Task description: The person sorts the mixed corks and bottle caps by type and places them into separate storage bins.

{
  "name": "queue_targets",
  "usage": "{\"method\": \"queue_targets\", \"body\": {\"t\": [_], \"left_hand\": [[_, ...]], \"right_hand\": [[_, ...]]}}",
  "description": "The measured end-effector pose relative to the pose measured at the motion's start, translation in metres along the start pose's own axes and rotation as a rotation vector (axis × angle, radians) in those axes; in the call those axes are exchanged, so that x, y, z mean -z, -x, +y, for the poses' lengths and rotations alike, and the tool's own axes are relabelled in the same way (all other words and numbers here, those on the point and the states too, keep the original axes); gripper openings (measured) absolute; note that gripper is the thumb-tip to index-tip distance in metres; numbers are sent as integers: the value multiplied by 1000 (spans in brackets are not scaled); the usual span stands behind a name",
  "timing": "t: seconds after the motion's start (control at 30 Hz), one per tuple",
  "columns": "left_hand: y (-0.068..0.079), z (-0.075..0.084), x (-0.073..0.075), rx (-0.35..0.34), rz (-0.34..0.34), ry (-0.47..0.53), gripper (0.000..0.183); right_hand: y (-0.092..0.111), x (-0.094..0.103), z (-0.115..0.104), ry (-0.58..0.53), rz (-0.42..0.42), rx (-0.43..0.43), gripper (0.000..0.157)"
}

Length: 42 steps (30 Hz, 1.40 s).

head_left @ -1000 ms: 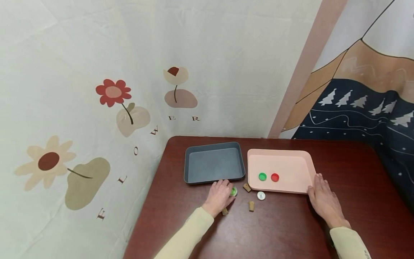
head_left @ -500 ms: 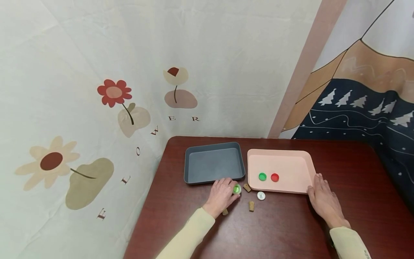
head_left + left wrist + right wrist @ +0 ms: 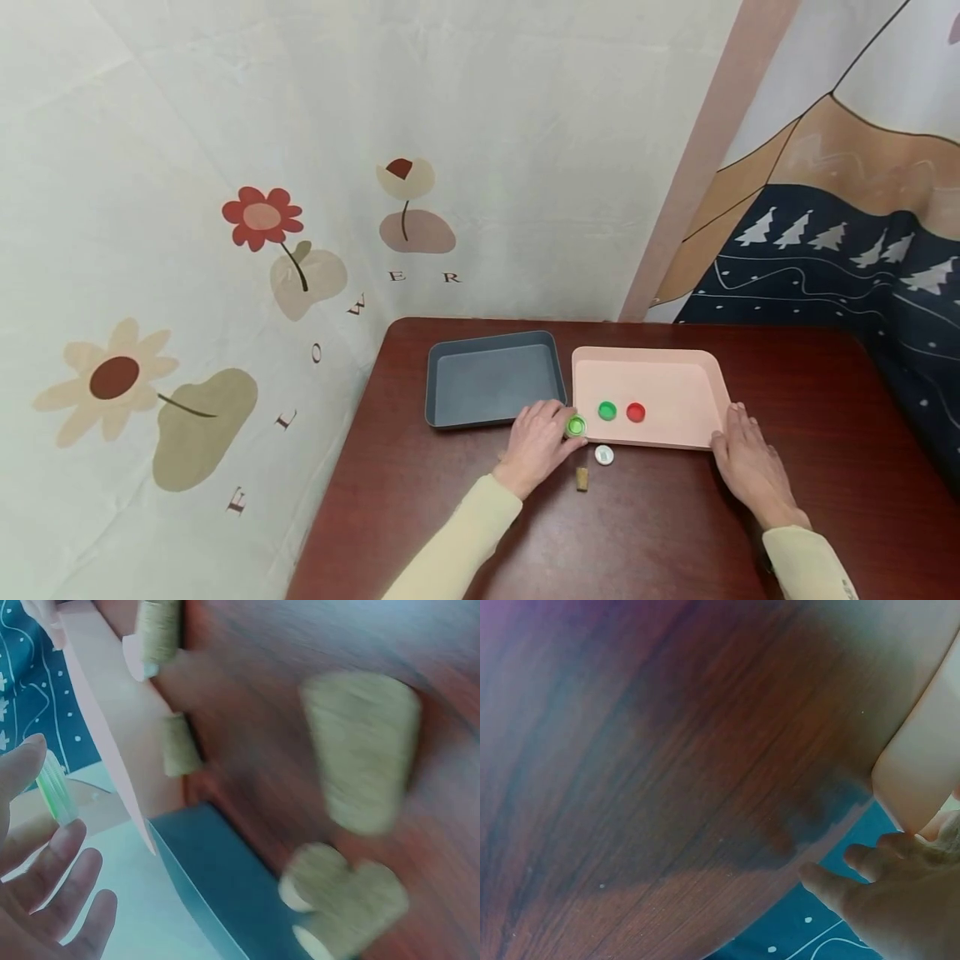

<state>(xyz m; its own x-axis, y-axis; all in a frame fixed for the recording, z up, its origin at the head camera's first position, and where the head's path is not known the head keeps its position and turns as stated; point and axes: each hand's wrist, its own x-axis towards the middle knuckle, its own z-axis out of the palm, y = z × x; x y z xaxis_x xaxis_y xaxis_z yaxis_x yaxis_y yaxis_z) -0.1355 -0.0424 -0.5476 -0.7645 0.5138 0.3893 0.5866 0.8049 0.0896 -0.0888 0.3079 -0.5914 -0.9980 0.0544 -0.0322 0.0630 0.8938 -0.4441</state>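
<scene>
A light green bottle cap [image 3: 575, 426] is pinched between thumb and fingertip of my left hand [image 3: 536, 446], right at the near left corner of the pink tray [image 3: 678, 392]. The left wrist view shows the cap [image 3: 56, 789] edge-on, the other fingers spread below it. Inside the tray lie a green cap [image 3: 607, 411] and a red cap [image 3: 636, 412]. My right hand [image 3: 752, 468] rests against the tray's right edge with its fingers extended. On the table in front of the tray are a white cap [image 3: 603, 455] and a cork [image 3: 582, 479].
A dark grey tray [image 3: 495, 381] with nothing in it stands left of the pink one. Several corks, among them a large blurred cork [image 3: 364, 754], lie on the wooden table [image 3: 637, 542]. Printed cloth [image 3: 525, 167] hangs behind the table.
My left hand has moved right and slightly away from me with the light green cap, from beside the grey tray to the pink tray's corner. The right hand stays in place.
</scene>
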Motion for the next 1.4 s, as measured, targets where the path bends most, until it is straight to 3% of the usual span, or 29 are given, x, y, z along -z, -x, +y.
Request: {"method": "queue_targets", "body": {"t": [0.2, 0.8, 1.03, 1.2, 1.4], "left_hand": [[-15, 14, -6, -3, 3, -5, 44], [-42, 33, -31, 36, -166, -40, 35], [-45, 36, -36, 49, -219, -80, 34], [-46, 35, -37, 64, -240, -48, 38], [-39, 28, -34, 49, -208, 7, 41]], "right_hand": [[0, 1, -2, -7, -3, 1, 68], [0, -2, 0, -8, 8, 8, 67], [0, -2, 0, -7, 2, 0, 67], [0, -1, -1, -9, 0, 0, 67], [0, 0, 0, -13, -6, -5, 68]]}}
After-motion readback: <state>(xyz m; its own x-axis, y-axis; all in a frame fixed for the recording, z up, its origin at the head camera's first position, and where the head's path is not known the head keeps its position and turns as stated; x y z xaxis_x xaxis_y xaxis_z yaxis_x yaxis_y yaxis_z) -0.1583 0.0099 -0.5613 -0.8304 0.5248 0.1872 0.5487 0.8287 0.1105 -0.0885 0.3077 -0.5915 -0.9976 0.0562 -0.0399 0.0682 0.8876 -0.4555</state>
